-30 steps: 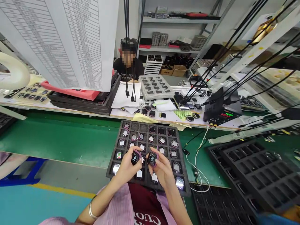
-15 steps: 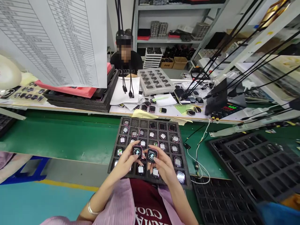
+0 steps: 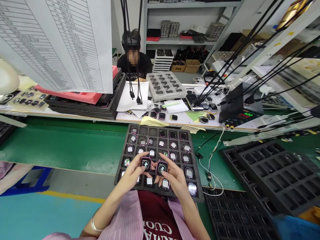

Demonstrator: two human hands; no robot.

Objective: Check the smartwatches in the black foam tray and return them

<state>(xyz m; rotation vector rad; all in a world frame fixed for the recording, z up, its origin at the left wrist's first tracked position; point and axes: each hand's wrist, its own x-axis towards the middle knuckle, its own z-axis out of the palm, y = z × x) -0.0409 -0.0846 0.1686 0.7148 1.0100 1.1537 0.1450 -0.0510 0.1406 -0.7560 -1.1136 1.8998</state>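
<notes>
My left hand (image 3: 135,171) is closed around a smartwatch body (image 3: 145,164) with a lit dark dial, its thumb at the lower edge of the screen. A second smartwatch body (image 3: 162,168), also lit and with a pinkish rim, is gripped in my right hand (image 3: 174,172), the thumb near its lower right corner. Both are strapless and sit side by side, screens facing up. Beneath them lies a dark foam tray (image 3: 195,163) with watch bodies in its compartments, many showing white screens. My hands hide part of its middle.
Dark slotted trays (image 3: 277,176) are stacked at the right. A white cable (image 3: 221,180) curls beside the foam tray on the green bench (image 3: 75,143). A power supply (image 3: 241,111) stands on the shelf ahead; black cables hang above. A person (image 3: 135,65) sits opposite.
Both hands keep their watches almost in place, with the right thumb shifted slightly downward. The whole view has drifted a little.
</notes>
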